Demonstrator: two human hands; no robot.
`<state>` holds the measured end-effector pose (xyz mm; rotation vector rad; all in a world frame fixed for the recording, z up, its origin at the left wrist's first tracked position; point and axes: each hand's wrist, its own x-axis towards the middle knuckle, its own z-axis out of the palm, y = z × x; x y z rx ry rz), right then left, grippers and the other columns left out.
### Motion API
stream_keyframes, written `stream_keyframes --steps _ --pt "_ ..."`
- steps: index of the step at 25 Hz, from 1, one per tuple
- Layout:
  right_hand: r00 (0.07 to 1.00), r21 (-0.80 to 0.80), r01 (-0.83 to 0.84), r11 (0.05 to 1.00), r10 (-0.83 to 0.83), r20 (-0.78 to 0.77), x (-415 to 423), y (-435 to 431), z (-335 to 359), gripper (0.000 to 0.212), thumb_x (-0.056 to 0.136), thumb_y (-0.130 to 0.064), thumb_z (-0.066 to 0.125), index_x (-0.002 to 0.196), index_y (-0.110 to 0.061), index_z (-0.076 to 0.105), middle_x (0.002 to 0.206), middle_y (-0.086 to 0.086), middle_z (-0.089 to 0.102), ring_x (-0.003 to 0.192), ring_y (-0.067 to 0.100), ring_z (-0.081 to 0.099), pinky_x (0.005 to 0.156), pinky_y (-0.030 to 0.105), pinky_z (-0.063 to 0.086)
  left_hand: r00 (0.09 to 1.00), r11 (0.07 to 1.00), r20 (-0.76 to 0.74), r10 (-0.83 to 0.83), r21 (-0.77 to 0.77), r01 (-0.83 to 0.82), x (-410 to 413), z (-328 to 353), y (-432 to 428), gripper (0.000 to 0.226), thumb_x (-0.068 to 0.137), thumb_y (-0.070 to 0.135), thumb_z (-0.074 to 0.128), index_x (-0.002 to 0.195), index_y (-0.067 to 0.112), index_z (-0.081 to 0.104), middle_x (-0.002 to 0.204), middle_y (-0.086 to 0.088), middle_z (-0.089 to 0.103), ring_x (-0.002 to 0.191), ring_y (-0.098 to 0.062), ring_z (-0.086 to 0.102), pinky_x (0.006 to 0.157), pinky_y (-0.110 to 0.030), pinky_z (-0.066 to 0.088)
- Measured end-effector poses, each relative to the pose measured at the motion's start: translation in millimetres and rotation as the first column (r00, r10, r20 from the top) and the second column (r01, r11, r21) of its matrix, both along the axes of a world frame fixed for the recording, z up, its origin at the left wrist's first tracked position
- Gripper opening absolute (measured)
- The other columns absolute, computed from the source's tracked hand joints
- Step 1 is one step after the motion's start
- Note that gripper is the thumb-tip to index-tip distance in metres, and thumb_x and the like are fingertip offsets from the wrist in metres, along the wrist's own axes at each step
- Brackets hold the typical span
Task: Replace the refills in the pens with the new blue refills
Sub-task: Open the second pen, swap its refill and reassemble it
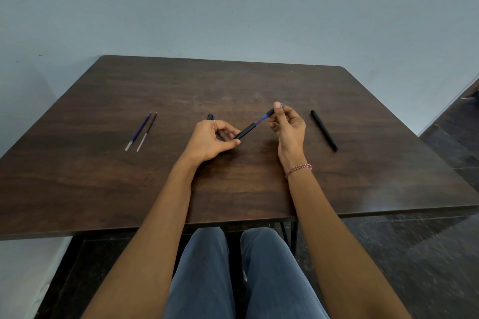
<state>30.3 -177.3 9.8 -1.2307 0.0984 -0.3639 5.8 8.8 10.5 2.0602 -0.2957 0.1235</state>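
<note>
The table [233, 184] is dark brown wood with rounded far corners. On its left part lie two refills just beside each other, a blue refill [138, 131] and a dark refill [147, 131], both pointing away. On the right lies a black pen [324, 130], slanted. Near the middle is a small black part [210, 117], half hidden.

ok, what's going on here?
A person is mid refill swap at a wooden table. The left hand grips a black pen barrel, the right hand pinches the black end piece, and a blue refill shows in the gap between them. A loose blue refill and a dark refill lie at left; another black pen lies at right.
</note>
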Motion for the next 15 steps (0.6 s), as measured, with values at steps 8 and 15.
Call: stream_keyframes --steps 8,15 --pt "0.999 -0.14 -0.036 0.989 0.039 0.018 1.7 1.3 -2.4 0.016 0.086 -0.023 0.07 0.075 -0.018 0.059 0.059 -0.009 0.065 0.056 0.003 0.059 0.056 0.017 0.05 1.0 1.0 0.002 -0.005 0.006 0.005 0.0 0.1 -1.2 0.021 0.07 0.011 0.081 0.086 0.021 0.072 0.078 0.003 0.069 0.07 -0.006 0.062 0.065 -0.01 0.051" --pt "0.998 -0.181 -0.06 0.982 0.062 0.005 4.7 3.0 -5.6 0.025 0.082 -0.025 0.074 0.071 -0.019 0.052 0.054 -0.01 0.063 0.053 0.002 0.06 0.054 0.016 0.049 1.0 1.0 0.004 -0.012 0.008 0.012 0.1 0.5 0.0 0.022 0.07 0.011 0.081 0.087 0.02 0.072 0.079 0.003 0.069 0.072 -0.006 0.062 0.066 -0.008 0.049"
